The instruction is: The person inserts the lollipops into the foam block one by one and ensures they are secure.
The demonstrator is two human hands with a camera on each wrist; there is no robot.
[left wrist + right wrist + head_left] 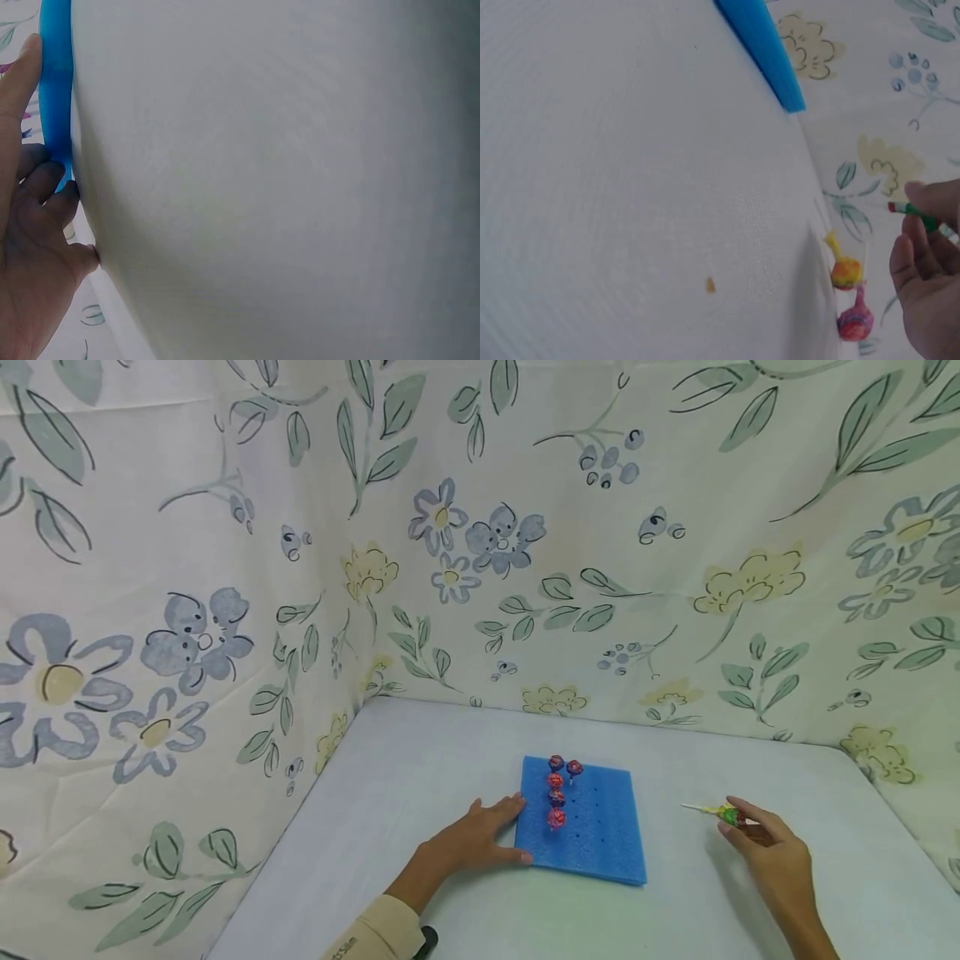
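A blue foam board (600,843) with rows of small holes lies on the white table. Several wrapped lollipops (556,818) stand in a column near its left side, with one more lollipop (574,767) beside the farthest. My left hand (480,835) rests at the board's near left corner, fingers spread along the left edge and thumb at the front edge. To the right of the board, my right hand (772,852) pinches a green and yellow wrapped lollipop (727,814) above the table, its white stick pointing left.
In the right wrist view, a yellow-orange lollipop (847,273) and a pink lollipop (856,322) lie on the table near the right hand. Floral cloth (570,543) hangs behind and at the sides of the table (435,735).
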